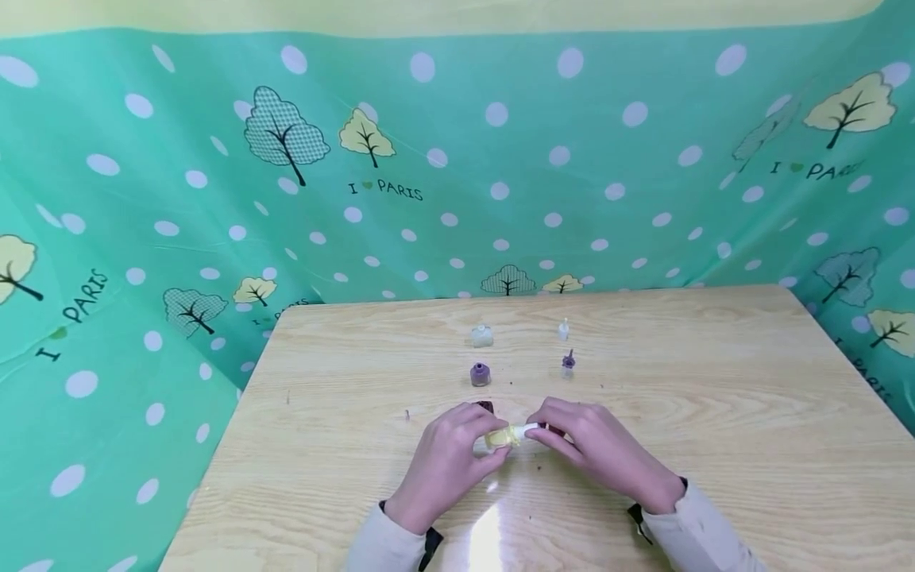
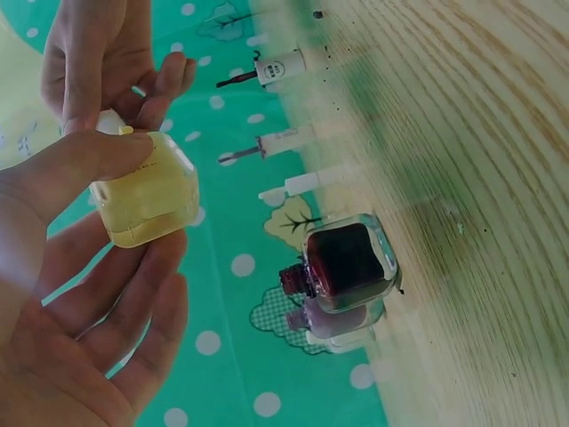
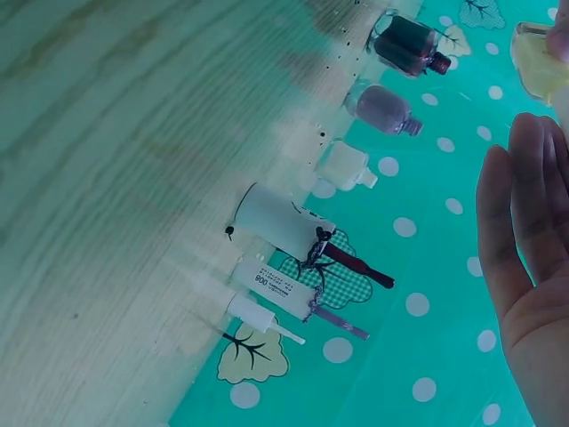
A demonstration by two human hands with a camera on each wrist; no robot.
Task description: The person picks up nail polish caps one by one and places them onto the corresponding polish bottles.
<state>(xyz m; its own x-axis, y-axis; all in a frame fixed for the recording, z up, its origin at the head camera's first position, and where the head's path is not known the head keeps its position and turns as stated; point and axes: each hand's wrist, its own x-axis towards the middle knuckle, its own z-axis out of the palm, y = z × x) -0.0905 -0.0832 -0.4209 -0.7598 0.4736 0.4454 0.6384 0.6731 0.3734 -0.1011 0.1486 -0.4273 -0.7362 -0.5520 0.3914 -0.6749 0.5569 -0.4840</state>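
Observation:
My left hand (image 1: 450,449) grips a small nail polish bottle (image 2: 149,197) of yellow polish between thumb and fingers, tilted on its side above the table. At its neck, the fingertips of my right hand (image 1: 593,441) pinch the white cap (image 1: 527,430). Cap and bottle are in line, end to end. Below the hands, a dark red nail polish bottle (image 2: 347,267) stands uncapped, mostly hidden by my left hand in the head view. A white cap with a dark red brush (image 3: 284,222) stands brush up near my right hand.
Farther back stand an uncapped purple bottle (image 1: 480,375) and an uncapped whitish bottle (image 1: 482,336). To their right, a purple-brushed cap (image 1: 568,363) and a white-brushed cap (image 1: 564,330) stand brush up. Small dark specks dot the wooden table (image 1: 322,477); a green dotted cloth hangs behind.

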